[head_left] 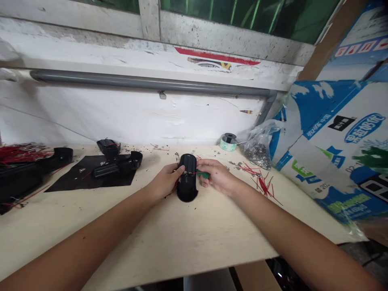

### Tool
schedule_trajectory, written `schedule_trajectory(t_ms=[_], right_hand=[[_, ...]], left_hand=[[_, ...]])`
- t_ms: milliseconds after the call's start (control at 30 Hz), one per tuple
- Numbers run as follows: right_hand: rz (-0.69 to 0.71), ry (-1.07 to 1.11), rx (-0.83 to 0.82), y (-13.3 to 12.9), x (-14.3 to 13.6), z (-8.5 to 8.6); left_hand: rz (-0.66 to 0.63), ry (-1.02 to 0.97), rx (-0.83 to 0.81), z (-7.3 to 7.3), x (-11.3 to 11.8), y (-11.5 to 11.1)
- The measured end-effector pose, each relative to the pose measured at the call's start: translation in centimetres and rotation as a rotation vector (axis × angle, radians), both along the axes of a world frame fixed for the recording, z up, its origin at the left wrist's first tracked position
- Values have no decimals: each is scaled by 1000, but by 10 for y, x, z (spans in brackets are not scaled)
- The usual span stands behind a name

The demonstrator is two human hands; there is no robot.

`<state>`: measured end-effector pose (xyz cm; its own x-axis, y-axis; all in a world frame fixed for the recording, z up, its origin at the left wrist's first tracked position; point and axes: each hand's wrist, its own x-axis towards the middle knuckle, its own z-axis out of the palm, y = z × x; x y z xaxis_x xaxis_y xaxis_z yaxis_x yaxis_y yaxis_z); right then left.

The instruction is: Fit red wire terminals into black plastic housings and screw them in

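A black plastic housing point(187, 188) with a ribbed upper part and a hollow, rounded lower part is at the middle of the table. My left hand point(166, 180) grips its left side, the thumb lying over the edge. At its right side is my right hand point(216, 176), fingers curled round a small green item point(203, 174), most of which is hidden by the fingers. A thin red wire crosses the housing near its middle.
Similar black housings point(117, 165) lie on a black sheet point(63, 182) at left, beside a heap of red wires point(22, 153). Right: loose red wires point(265, 188), a tape roll point(228, 142), a plastic bag of small metal parts point(259, 151) and a blue-white carton point(330, 133). A wall stands behind.
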<state>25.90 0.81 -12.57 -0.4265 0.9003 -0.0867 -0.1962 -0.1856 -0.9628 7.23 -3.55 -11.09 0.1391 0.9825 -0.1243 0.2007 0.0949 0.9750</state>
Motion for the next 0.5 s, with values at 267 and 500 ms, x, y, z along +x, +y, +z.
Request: schedule_trajectory(t_ms=[267, 500], right_hand=[[-60, -131, 8, -4, -2, 6], [-55, -155, 75, -2, -1, 1]], left_hand=[[197, -136, 36, -5, -2, 7], [265, -280, -21, -3, 1, 7]])
